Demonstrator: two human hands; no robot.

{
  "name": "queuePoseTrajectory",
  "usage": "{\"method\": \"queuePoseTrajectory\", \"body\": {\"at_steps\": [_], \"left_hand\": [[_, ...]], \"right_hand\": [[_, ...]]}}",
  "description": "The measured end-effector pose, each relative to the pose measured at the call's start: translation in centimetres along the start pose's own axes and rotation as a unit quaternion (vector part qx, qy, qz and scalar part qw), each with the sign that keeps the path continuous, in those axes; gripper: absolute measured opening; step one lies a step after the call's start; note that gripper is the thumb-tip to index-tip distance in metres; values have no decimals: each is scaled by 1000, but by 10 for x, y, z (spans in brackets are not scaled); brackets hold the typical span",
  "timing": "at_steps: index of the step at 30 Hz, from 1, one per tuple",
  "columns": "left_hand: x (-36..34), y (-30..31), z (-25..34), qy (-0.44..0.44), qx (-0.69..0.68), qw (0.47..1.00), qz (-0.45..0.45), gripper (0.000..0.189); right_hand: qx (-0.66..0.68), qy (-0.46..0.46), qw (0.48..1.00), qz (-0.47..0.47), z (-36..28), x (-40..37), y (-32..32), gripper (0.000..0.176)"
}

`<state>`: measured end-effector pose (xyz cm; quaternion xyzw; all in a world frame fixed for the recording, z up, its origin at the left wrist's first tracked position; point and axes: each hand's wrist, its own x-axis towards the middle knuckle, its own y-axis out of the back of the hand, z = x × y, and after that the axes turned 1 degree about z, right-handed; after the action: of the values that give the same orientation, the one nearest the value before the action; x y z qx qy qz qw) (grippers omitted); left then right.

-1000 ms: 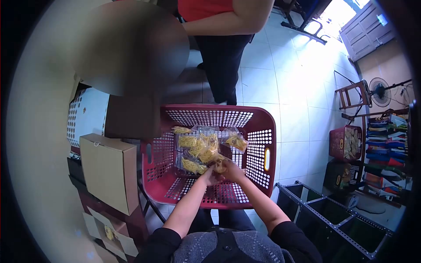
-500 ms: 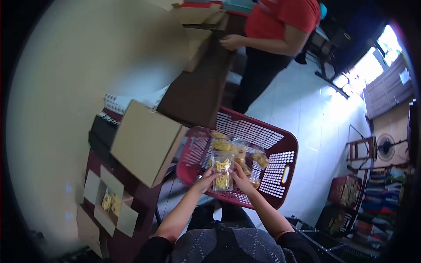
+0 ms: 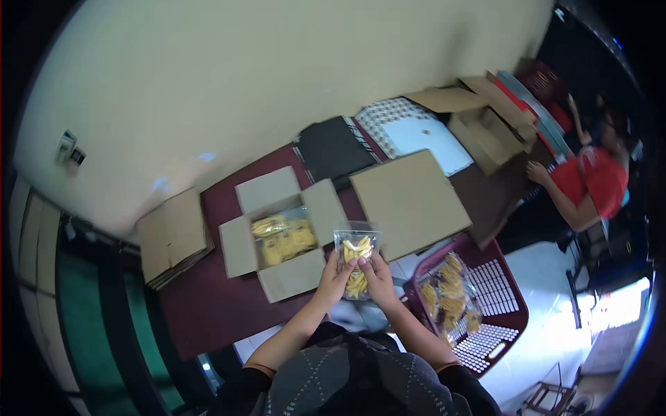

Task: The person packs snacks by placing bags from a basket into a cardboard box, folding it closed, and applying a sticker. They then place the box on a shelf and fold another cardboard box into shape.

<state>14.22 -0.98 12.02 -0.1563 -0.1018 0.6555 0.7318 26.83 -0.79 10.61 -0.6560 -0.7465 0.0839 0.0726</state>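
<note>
A clear plastic pouch of yellow snack pieces is held upright in front of me, between both hands. My left hand grips its left side, and my right hand grips the right, with the thumbs on the pouch's front. Just left of the pouch, an open cardboard box holds several similar yellow packs. To the right is a dark red plastic basket with more snack packs in it.
A closed cardboard box sits on the dark red table. Flattened cartons lean at its left end. Behind are a black folder-like item and another open carton. A person in red stands far right.
My view has swung left, from over the basket to the table with the open box. The pouch has come along in both hands, away from the basket.
</note>
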Motion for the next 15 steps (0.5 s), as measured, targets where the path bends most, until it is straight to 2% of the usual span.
{"method": "queuePoseTrajectory", "body": {"at_steps": [4, 9, 12, 13, 14, 15], "left_hand": [[-19, 63, 34, -62, 24, 993, 94, 46], [-42, 120, 62, -69, 78, 985, 139, 51], [-49, 133, 65, -118, 59, 977, 169, 52], [-48, 137, 67, -151, 115, 967, 170, 54], [-49, 139, 69, -154, 113, 966, 176, 54], [-50, 138, 77, -146, 133, 964, 175, 54]], "right_hand": [[20, -11, 996, -88, -6, 19, -78, 31], [18, -35, 986, -163, 16, 35, -134, 36], [25, -31, 982, -183, 4, 39, -159, 35], [33, 1, 980, -197, -2, 40, -168, 34], [42, 34, 976, -211, -4, 42, -174, 33], [36, 6, 974, -225, 1, 47, -173, 33]]}}
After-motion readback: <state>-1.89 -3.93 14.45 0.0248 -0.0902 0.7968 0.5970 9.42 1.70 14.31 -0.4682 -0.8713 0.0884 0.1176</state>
